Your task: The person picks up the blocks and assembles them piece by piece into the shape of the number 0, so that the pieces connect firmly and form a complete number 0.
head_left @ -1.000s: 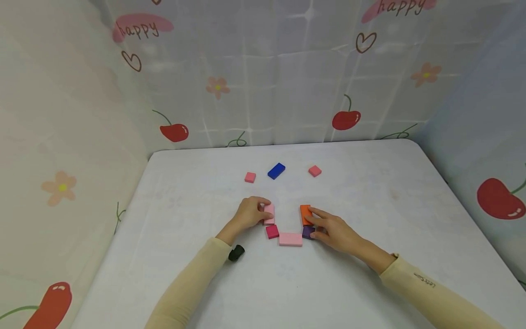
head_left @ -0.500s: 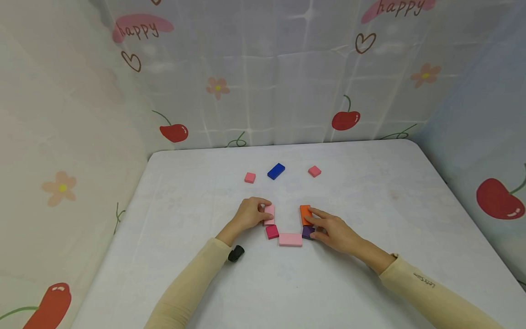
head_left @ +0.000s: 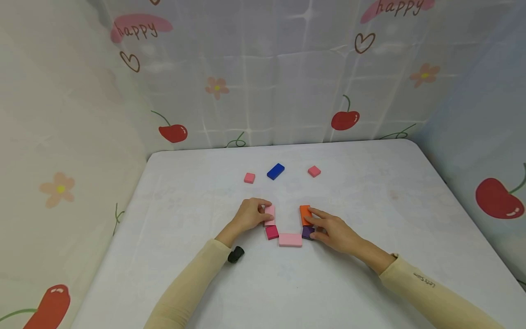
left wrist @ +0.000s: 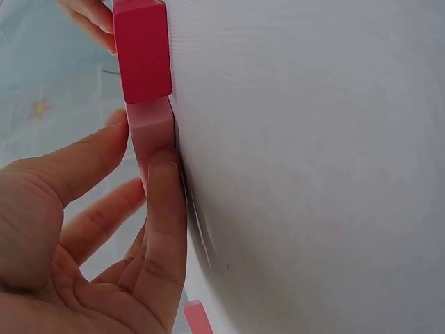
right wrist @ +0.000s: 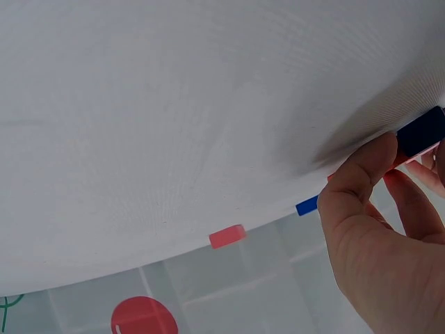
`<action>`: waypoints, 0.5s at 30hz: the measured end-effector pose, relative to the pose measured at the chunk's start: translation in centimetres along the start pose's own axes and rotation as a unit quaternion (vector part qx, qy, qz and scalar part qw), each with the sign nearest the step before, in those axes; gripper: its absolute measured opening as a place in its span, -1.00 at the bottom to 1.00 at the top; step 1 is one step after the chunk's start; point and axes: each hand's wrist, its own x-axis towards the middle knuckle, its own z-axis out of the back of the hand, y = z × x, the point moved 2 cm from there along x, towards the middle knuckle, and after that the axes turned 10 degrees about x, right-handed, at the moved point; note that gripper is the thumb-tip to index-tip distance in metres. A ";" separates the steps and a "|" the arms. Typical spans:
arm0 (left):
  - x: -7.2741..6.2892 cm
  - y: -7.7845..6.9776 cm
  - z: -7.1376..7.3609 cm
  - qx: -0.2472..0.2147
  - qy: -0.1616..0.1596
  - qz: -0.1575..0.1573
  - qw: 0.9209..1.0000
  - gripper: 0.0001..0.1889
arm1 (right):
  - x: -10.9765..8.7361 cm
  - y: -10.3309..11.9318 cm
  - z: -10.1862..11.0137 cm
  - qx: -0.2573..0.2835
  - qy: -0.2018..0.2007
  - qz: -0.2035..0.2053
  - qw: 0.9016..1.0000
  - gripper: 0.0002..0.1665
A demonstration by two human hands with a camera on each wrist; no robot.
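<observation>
In the head view my left hand [head_left: 249, 214] grips a light pink oblong block [head_left: 270, 215] at its far end and side. Below that block sits a crimson square block [head_left: 271, 232], end to end with it in the left wrist view. My right hand [head_left: 334, 232] has its fingertips on an orange oblong block [head_left: 305, 214] and its thumb on a dark purple square block [head_left: 307, 232]. Between the two square blocks, on the near side, lies another light pink oblong block [head_left: 290, 240]. Together the blocks outline a U, with its far side open.
Farther back on the white table [head_left: 197, 183] lie a blue oblong block [head_left: 276, 171] and two coral square blocks, one left [head_left: 249, 177] and one right [head_left: 314, 171]. A small black object [head_left: 236, 254] is at my left cuff. A printed curtain [head_left: 271, 91] stands behind.
The light pink block in my left hand has shifted very slightly right relative to the crimson one. My right hand stays in place on the orange and purple blocks.
</observation>
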 end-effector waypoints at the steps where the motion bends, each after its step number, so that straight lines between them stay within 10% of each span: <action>1: 0.0 0.0 0.0 0.001 -0.001 -0.001 1.000 -0.55 | 0.0 0.0 0.0 0.000 0.000 0.000 1.000 -0.36; 15: 0.1 0.7 2.0 0.054 -0.050 0.023 0.997 -0.49 | 0.0 0.1 0.0 -0.002 -0.001 0.006 1.000 -0.37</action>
